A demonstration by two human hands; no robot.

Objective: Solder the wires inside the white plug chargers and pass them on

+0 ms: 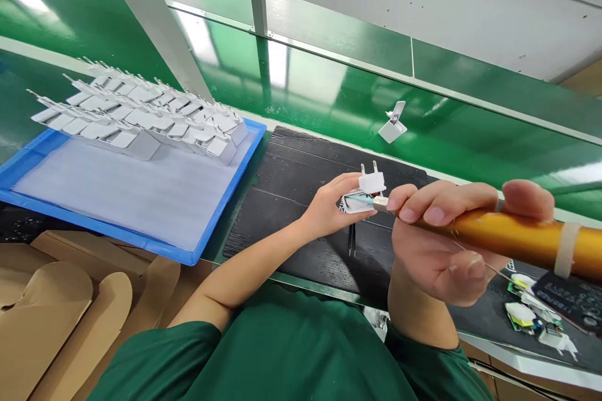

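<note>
My left hand (pixel 332 208) is closed around a small white charger plug (pixel 365 193) with two round pins pointing up, held over a black mat (pixel 291 200). My right hand (pixel 446 238) grips a thick golden-yellow tool (pixel 522 239) like a pen, its pale tip touching the plug's open side. A thin wire runs from the right hand toward the lower right.
A blue tray (pixel 221 213) at the left holds rows of several white plug housings (pixel 141 116) on a white sheet. One white housing (pixel 392 122) lies on the green conveyor belt. Small circuit boards (pixel 527 313) lie at the right. Black tweezers (pixel 351 239) rest on the mat. Cardboard pieces (pixel 56 307) are at the lower left.
</note>
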